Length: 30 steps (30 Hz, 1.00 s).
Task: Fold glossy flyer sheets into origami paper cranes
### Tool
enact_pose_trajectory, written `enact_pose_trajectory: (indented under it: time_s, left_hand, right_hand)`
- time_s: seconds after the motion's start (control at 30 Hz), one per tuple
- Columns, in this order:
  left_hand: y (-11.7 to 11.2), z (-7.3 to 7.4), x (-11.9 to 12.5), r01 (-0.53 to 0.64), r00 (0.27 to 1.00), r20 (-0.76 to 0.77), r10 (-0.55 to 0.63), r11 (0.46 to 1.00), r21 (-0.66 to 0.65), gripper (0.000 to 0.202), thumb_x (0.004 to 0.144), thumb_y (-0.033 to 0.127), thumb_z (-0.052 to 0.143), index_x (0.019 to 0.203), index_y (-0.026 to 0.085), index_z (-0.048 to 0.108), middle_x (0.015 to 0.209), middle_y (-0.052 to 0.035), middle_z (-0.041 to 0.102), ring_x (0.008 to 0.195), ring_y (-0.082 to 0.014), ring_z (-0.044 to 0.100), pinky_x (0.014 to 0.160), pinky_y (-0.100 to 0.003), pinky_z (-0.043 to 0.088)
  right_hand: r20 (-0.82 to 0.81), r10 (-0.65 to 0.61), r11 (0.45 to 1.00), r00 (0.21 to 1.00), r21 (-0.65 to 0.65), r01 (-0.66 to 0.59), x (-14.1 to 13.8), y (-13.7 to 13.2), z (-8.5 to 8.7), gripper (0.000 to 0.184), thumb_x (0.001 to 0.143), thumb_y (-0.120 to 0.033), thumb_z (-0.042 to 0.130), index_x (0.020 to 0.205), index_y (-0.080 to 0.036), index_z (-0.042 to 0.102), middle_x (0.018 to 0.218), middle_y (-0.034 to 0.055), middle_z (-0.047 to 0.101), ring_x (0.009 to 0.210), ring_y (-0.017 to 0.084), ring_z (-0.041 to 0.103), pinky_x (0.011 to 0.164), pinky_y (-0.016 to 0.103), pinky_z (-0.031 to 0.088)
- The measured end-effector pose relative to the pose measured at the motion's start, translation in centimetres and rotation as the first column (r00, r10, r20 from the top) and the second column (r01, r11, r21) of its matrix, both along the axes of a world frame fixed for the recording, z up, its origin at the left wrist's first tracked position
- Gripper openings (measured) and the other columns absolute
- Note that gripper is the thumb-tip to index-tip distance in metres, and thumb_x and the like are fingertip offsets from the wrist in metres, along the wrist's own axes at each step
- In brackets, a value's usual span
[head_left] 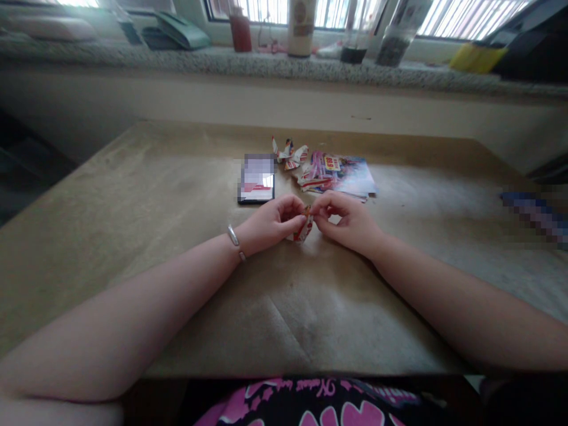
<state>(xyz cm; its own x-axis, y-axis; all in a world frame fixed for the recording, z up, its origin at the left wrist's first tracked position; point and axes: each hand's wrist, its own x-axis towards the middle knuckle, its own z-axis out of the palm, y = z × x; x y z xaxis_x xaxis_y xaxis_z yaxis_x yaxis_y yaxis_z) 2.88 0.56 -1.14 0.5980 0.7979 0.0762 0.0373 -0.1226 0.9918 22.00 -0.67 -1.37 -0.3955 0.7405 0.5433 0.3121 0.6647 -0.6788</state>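
A small folded piece of red-and-white printed paper [304, 228] sits between both my hands over the middle of the tan table [155, 195]. My left hand [270, 223], with a silver bracelet on the wrist, pinches its left side. My right hand [346, 222] pinches its right side, fingers curled closed. Just beyond lie a finished folded paper figure [289, 154], more folded pieces [310, 174] and a stack of printed leaflets [350, 176]. A phone [257, 178] lies face up to the left of them.
A stone windowsill [266, 62] runs along the back with bottles and jars [302, 26], a green case [181, 29] and a yellow item [477, 58]. A blurred blue object [535, 213] lies at the table's right edge.
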Motion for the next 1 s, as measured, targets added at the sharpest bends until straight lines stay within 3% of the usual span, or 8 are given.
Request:
enact_pose_trajectory:
  time_s: [0.33, 0.73, 1.0]
  left_hand:
    - [-0.13, 0.33, 0.01, 0.000, 0.998, -0.059, -0.004, 0.998, -0.069, 0.023, 0.073, 0.024, 0.070, 0.083, 0.013, 0.051, 0.063, 0.0053, 0.056, 0.053, -0.0045, 0.052, 0.051, -0.017, 0.042]
    - [0.11, 0.41, -0.04, -0.008, 0.998, -0.057, 0.003, 0.995, -0.098, 0.026, 0.069, 0.025, 0.072, 0.081, 0.013, 0.053, 0.065, 0.0043, 0.059, 0.055, -0.0054, 0.054, 0.053, -0.018, 0.043]
    - [-0.33, 0.71, 0.03, -0.052, 0.987, -0.156, 0.045, 0.998, -0.039, 0.019, 0.074, 0.029, 0.067, 0.076, 0.012, 0.059, 0.060, 0.0035, 0.056, 0.052, -0.0051, 0.051, 0.050, -0.017, 0.040]
  right_hand:
    - [0.175, -0.005, 0.977, 0.985, 0.213, -0.033, 0.90, 0.48, 0.46, 0.005, 0.083, -0.019, 0.059, 0.081, -0.021, 0.064, 0.074, 0.0016, 0.067, 0.065, 0.011, 0.059, 0.058, 0.025, 0.050]
    - [0.268, -0.042, 0.920, 0.963, 0.387, -0.068, 1.06, 0.56, 0.74, 0.006, 0.084, -0.018, 0.058, 0.081, -0.021, 0.063, 0.083, 0.0049, 0.069, 0.079, 0.016, 0.063, 0.075, 0.031, 0.051]
    - [0.268, -0.108, 0.911, 0.957, 0.411, -0.012, 0.78, 0.48, 0.59, 0.008, 0.081, -0.015, 0.056, 0.079, -0.021, 0.061, 0.078, 0.0036, 0.065, 0.073, 0.016, 0.059, 0.068, 0.030, 0.049]
